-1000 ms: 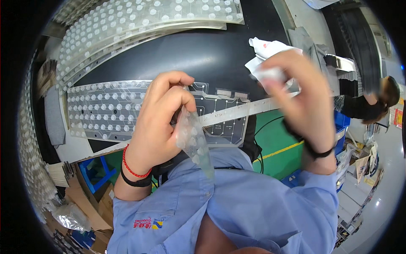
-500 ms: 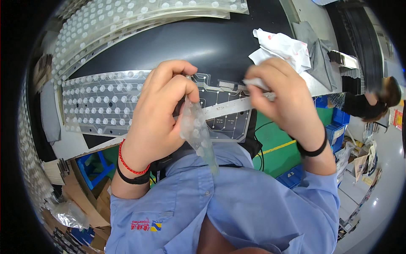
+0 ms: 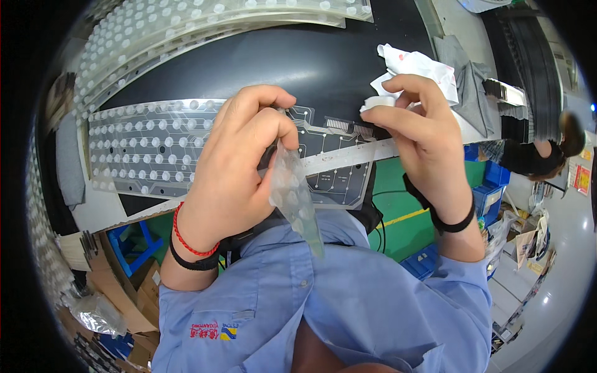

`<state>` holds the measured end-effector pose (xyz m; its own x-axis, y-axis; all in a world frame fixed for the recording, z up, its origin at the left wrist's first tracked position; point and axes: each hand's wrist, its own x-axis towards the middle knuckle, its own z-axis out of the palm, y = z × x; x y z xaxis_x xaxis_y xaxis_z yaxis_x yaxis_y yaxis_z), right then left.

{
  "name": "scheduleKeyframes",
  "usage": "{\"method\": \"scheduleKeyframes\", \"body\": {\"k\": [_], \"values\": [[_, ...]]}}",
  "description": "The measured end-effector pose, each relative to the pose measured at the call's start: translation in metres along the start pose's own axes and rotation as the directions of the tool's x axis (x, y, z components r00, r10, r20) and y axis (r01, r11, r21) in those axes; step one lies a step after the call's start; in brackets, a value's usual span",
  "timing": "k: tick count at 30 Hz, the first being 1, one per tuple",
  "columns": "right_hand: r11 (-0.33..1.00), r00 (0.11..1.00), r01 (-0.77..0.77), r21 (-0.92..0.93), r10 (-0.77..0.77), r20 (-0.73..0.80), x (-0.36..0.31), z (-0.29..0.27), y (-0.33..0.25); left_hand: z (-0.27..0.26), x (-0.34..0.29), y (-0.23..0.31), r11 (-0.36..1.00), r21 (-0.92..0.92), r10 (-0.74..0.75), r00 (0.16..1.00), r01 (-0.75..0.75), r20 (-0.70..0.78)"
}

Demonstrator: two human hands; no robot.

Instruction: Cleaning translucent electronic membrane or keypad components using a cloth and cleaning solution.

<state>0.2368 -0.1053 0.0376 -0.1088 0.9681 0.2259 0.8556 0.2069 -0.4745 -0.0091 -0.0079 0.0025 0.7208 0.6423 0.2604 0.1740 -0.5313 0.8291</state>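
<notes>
A clear keyboard membrane sheet (image 3: 140, 152) with rows of white domes and printed silver tracks lies along the table's near edge. My left hand (image 3: 233, 161) is closed on it near its middle, thumb and fingers pinching a lifted part. A translucent domed flap (image 3: 292, 196) hangs bent from that grip toward my shirt. Above the sheet's right end, which carries tracks and a striped connector strip, my right hand (image 3: 429, 133) pinches a small white wad (image 3: 377, 103), apart from the sheet. Whether the wad is cloth or paper, I cannot tell.
Several domed sheets (image 3: 217, 22) are stacked at the far left. A crumpled white cloth (image 3: 426, 69) and a grey cloth (image 3: 471, 93) lie at the far right of the black table top (image 3: 292, 65). Blue bins (image 3: 488, 199) stand beyond the right edge, where another person is partly visible.
My right hand has lifted off the sheet's connector area with its wad, turning so its fingers are more spread. My left hand keeps its hold, almost unmoved.
</notes>
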Motion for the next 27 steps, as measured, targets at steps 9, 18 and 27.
{"method": "scheduleKeyframes", "body": {"k": [9,18,27], "values": [[0.987,0.994,0.005,0.163,0.013,-0.109,0.002,0.019,-0.007,-0.002,0.0,-0.001,0.996,0.07,0.052,0.998,-0.054,0.022],[0.999,0.999,-0.035,0.008,0.035,-0.029,0.003,0.018,-0.009,-0.001,-0.001,-0.001,0.997,0.068,0.044,0.999,-0.045,0.016],[0.99,0.99,0.115,-0.083,-0.108,0.087,0.023,0.032,-0.024,-0.001,0.0,0.001,0.999,0.039,-0.016,1.0,0.015,0.022]]}}
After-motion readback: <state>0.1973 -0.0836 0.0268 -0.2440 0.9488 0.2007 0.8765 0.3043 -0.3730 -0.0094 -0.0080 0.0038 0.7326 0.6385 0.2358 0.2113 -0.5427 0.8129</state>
